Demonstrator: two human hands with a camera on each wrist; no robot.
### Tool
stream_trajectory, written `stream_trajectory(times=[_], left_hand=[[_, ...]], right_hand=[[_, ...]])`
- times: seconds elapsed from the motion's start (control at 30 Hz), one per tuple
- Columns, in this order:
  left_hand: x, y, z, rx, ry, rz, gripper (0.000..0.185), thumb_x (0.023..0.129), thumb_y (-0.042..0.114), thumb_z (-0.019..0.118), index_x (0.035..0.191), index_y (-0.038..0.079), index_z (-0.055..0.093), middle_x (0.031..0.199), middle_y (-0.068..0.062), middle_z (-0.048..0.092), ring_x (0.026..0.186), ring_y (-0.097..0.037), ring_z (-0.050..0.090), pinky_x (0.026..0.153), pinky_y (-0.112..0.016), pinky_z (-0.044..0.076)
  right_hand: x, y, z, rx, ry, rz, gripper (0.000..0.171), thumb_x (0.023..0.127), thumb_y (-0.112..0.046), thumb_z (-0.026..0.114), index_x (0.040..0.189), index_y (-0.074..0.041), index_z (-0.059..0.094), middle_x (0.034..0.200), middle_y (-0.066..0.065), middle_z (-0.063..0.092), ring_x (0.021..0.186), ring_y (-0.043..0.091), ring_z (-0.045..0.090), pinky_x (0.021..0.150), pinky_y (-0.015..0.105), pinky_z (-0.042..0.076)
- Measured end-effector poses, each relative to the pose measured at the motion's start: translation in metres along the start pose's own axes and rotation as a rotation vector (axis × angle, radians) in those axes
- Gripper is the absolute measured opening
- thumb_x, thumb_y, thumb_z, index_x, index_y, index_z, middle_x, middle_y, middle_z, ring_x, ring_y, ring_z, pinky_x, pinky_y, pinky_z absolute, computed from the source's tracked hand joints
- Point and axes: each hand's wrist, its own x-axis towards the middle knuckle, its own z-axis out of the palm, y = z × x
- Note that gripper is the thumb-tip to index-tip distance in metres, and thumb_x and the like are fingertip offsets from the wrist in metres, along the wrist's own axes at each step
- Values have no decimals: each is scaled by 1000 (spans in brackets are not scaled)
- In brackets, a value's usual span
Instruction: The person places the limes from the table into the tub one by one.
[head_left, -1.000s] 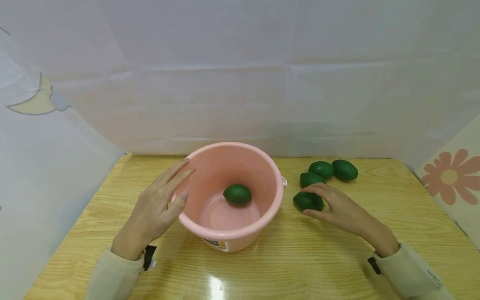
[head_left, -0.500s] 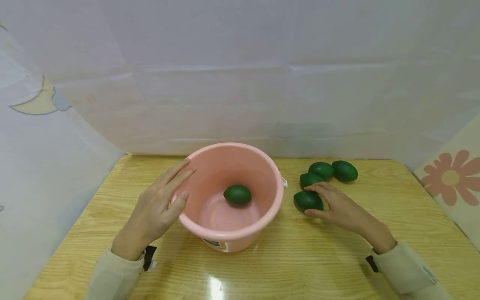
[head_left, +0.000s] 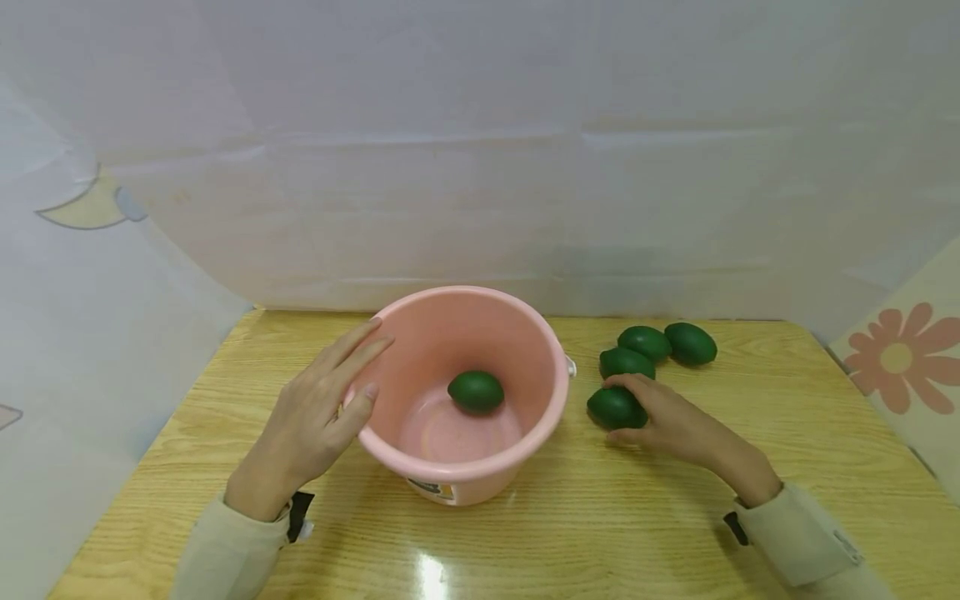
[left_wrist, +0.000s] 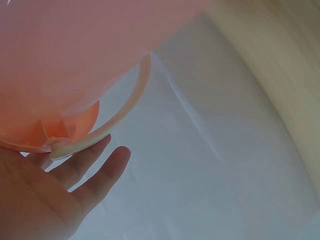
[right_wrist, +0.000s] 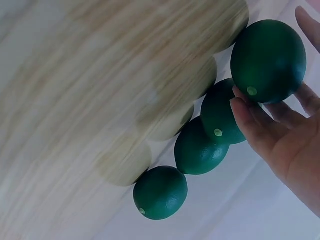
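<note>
Right of the pink bucket (head_left: 525, 433), my right hand (head_left: 671, 421) curls its fingers and thumb around the nearest green lime (head_left: 615, 407), which sits on the wooden table (head_left: 600, 525) just under my fingertips. Three more limes (head_left: 647, 341) lie just behind it. My left hand (head_left: 315, 421) rests on the bucket's left rim, fingers straight. One lime in the bucket (head_left: 476, 391) lies on its bottom.

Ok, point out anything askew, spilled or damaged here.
Nothing stands out. The pink bucket stands upright with one green fruit inside; the others lie together on the table, none visibly damaged.
</note>
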Motion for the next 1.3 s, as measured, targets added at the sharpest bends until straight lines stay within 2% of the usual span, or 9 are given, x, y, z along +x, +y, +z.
stream_trajectory(times=[0.2,0.43,0.77,1.07,1.3], left_hand=[[0,1,0,-4,3,3,52,94,21,47,146,16,51,157,-4,41,139,-32,46,90,-62,50],[0,1,0,-7,5,6,52,94,21,46,146,16,51,157,-3,41,139,-32,46,89,-62,50],[0,0,0,-9,2,-3,51,94,22,47,145,17,51,158,-2,40,140,-31,45,87,-61,51],[-1,0,1,-11,1,-4,51,94,22,47,145,16,52,158,-1,40,139,-30,46,84,-60,52],[0,-1,1,-13,-3,-2,51,94,23,47,145,17,51,158,-2,40,140,-30,45,89,-61,51]], right_hand=[[3,4,3,-8,-17,-43,66,78,-27,84,131,-2,53,132,22,60,118,40,60,92,55,51],[1,4,4,-66,8,-69,67,76,-19,85,132,2,55,133,26,58,118,44,59,92,57,51],[-2,1,-1,-75,59,-45,67,75,-29,85,131,-3,58,132,24,59,115,41,62,90,56,52],[-7,-4,-3,-60,100,-55,66,76,-29,85,132,-4,58,131,23,60,114,40,62,87,54,53],[-12,-9,-6,-44,137,-63,64,78,-30,83,131,-6,58,132,20,60,112,35,64,84,46,55]])
